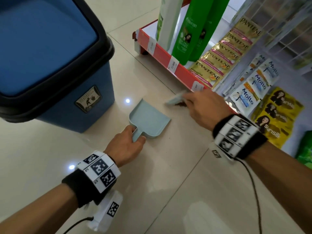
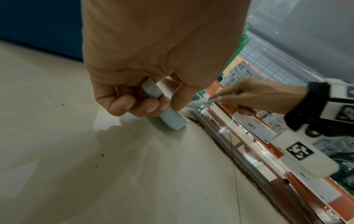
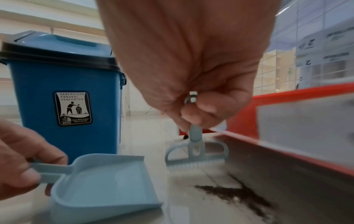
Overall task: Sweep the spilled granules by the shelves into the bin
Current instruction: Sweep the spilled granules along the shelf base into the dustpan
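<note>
Head: dustpan (image 1: 149,119) handle is gripped by left hand (image 1: 125,146); brush (image 1: 175,99), blurred, is held by right hand (image 1: 205,109); granules (image 1: 181,104) mostly hidden; bin (image 1: 50,65) at 10 o'clock, cut off.
L wrist: granules line shelf base (image 2: 249,163).
R wrist: fingers (image 3: 208,109) are curled on brush handle.

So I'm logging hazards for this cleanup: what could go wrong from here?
The granules hug the shelf base, so the brush may miss some. The dustpan sits apart from the pile, so a hard stroke could scatter grains. The bin lid looks closed, which could hinder emptying.
</note>
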A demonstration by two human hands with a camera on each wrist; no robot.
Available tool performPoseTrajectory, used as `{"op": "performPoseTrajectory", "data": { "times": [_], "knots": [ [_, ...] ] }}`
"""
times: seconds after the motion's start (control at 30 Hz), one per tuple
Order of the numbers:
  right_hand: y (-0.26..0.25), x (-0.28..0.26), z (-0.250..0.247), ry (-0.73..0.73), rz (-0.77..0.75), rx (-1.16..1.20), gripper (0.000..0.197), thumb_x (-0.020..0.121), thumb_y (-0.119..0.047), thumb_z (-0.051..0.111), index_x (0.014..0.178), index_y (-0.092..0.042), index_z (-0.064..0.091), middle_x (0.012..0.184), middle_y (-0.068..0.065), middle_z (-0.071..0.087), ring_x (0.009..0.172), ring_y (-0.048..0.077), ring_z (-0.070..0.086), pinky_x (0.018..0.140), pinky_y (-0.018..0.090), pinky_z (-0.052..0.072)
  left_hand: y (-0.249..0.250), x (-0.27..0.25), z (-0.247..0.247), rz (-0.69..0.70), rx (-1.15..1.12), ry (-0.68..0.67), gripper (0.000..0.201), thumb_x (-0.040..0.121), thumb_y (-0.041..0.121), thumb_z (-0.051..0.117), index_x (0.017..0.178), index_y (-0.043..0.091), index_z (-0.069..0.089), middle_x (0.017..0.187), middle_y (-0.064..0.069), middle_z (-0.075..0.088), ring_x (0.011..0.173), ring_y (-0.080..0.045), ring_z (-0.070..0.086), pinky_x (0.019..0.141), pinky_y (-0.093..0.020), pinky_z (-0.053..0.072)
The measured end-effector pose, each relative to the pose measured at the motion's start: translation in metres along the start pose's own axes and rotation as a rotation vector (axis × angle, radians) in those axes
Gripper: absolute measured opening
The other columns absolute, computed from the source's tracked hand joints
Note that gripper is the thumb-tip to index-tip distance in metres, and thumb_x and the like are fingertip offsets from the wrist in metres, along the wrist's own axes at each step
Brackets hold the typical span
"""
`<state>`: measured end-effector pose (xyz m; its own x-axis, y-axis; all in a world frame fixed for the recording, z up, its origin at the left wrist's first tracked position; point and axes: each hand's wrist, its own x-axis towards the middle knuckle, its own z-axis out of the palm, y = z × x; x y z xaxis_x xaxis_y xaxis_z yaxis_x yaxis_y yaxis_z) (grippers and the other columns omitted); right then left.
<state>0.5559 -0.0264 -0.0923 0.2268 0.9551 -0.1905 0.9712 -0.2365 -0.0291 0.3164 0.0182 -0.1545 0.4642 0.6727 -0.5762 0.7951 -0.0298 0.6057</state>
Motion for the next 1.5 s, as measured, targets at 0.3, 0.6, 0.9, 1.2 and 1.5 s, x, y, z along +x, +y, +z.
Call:
{"op": "performPoseTrajectory", "data": {
  "times": [0.3, 0.6, 0.9, 1.2, 1.5],
  "knots": [
    [-0.046, 0.086, 0.034, 0.132, 0.200, -0.007, 0.022, 0.097, -0.009, 0.047, 0.096, -0.004, 0.068, 0.097, 0.015, 0.069, 0.088, 0.031, 0.068, 0.064, 0.032, 0.040, -0.003, 0.007, 0.007, 0.021, 0.008, -0.010, 0.050, 0.094, 0.047, 0.048, 0.136, 0.019, 0.043, 0.106, -0.001, 0.061, 0.089, -0.020, 0.060, 0.070, -0.032, 0.043],
    [0.002, -0.008, 0.029, -0.114, 0.354, -0.097, 0.017, 0.097, -0.021, 0.050, 0.092, -0.007, 0.059, 0.085, 0.013, 0.062, 0.074, 0.028, 0.058, 0.072, 0.038, 0.052, -0.002, 0.006, 0.003, 0.018, 0.003, -0.001, 0.046, 0.094, 0.044, 0.049, 0.132, 0.020, 0.045, 0.100, 0.001, 0.061, 0.085, -0.018, 0.060, 0.063, -0.028, 0.042],
    [-0.042, 0.043, 0.015, 0.142, 0.113, -0.024, 0.017, 0.096, -0.011, 0.049, 0.102, -0.008, 0.065, 0.075, 0.011, 0.060, 0.067, 0.028, 0.059, 0.058, 0.031, 0.039, 0.000, 0.006, 0.008, 0.030, 0.034, -0.017, 0.047, 0.094, 0.044, 0.048, 0.134, 0.019, 0.043, 0.100, 0.002, 0.061, 0.080, -0.012, 0.059, 0.059, -0.026, 0.040],
    [-0.010, 0.010, 0.026, -0.123, 0.088, -0.084, 0.023, 0.100, -0.017, 0.044, 0.111, -0.008, 0.062, 0.083, 0.008, 0.059, 0.071, 0.024, 0.055, 0.067, 0.033, 0.049, -0.002, 0.002, 0.005, 0.021, 0.000, -0.010, 0.050, 0.098, 0.039, 0.046, 0.142, 0.017, 0.041, 0.129, -0.009, 0.061, 0.111, -0.027, 0.060, 0.093, -0.037, 0.048],
    [-0.015, 0.004, 0.000, 0.087, -0.075, -0.108, 0.026, 0.104, -0.020, 0.036, 0.123, -0.013, 0.053, 0.066, -0.001, 0.046, 0.059, 0.021, 0.049, 0.052, 0.029, 0.040, 0.002, 0.010, -0.002, 0.035, -0.021, 0.023, 0.040, 0.097, 0.037, 0.047, 0.133, 0.018, 0.047, 0.106, 0.000, 0.062, 0.095, -0.023, 0.061, 0.081, -0.035, 0.048]
  ]
}}
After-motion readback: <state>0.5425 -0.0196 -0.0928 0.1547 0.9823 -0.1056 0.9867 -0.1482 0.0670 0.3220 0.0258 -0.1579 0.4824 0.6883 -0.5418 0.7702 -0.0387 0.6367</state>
